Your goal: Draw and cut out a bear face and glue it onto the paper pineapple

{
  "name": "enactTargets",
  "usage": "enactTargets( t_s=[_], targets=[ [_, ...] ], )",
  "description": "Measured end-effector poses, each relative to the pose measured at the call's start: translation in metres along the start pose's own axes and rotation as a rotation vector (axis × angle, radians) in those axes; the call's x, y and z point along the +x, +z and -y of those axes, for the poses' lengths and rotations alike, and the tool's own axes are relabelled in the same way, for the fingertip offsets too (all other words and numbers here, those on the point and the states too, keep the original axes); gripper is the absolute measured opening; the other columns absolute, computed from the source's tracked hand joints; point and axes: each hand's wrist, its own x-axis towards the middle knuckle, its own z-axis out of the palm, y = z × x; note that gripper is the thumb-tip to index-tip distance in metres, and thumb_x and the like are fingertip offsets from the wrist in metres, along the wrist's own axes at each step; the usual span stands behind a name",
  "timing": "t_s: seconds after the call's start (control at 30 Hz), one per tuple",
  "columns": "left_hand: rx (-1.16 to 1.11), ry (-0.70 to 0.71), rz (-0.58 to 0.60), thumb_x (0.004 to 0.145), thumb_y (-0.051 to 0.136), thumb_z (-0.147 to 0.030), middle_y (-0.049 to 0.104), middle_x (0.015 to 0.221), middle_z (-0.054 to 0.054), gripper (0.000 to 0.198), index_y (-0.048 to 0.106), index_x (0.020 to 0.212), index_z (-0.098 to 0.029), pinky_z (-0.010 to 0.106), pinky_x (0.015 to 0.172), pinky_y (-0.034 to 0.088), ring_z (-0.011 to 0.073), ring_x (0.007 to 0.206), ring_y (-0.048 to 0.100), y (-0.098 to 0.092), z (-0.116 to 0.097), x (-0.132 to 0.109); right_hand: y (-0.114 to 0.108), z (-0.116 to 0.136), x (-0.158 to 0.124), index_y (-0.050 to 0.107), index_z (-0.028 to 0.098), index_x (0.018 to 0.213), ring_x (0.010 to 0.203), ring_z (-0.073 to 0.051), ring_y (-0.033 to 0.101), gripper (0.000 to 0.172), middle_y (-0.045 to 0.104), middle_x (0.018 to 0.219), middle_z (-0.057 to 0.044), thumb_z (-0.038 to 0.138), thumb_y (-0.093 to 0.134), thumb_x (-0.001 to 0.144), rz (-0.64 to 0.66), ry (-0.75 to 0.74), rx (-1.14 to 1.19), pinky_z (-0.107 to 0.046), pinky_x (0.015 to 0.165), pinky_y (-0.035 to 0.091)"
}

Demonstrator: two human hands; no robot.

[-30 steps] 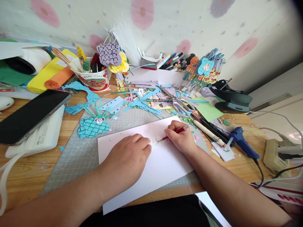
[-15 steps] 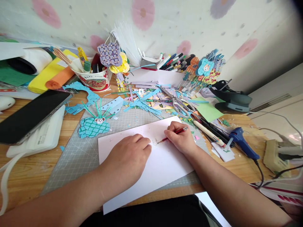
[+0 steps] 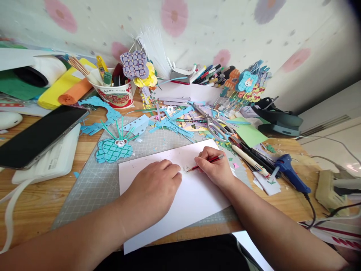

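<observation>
A white sheet of paper [image 3: 197, 192] lies at a slant on a grey cutting mat [image 3: 90, 188]. My right hand [image 3: 214, 167] is closed round a red and black pencil [image 3: 207, 161], its tip touching the paper beside a small, faint sketch [image 3: 186, 168]. On the sheet, left of the sketch, rests my left hand [image 3: 158, 186] with its fingers curled under; whether anything is beneath them is hidden. Beyond it, on the mat, sits a blue paper cutout [image 3: 114, 150] with green crossed lines, green strips and a small bear face.
Paper scraps [image 3: 175, 122] and scissors [image 3: 216, 124] lie behind the sheet. To the right are pens [image 3: 251, 158], a blue glue gun [image 3: 291, 175] and a power strip [image 3: 327, 188]. A phone [image 3: 42, 135] and a tool-filled paper tub [image 3: 117, 94] are on the left.
The pencil tip has shifted slightly, and the small sketch shows a little more line. My left hand stays in place on the paper. The whole view has moved slightly.
</observation>
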Motion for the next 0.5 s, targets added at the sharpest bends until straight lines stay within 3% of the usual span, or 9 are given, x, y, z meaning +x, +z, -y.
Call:
enactTargets(
  t_s=[0.5],
  targets=[
    [-0.010, 0.002, 0.013, 0.089, 0.044, -0.003, 0.067, 0.119, 0.012, 0.035, 0.069, 0.112, -0.011, 0.050, 0.096, 0.051, 0.0297, 0.110, 0.058, -0.0016, -0.0005, 0.0006, 0.0003, 0.0045, 0.0012, 0.044, 0.023, 0.053, 0.045, -0.012, 0.044, 0.027, 0.052, 0.046, 0.004, 0.024, 0.063, 0.072, 0.014, 0.008, -0.011, -0.026, 0.047, 0.034]
  ],
)
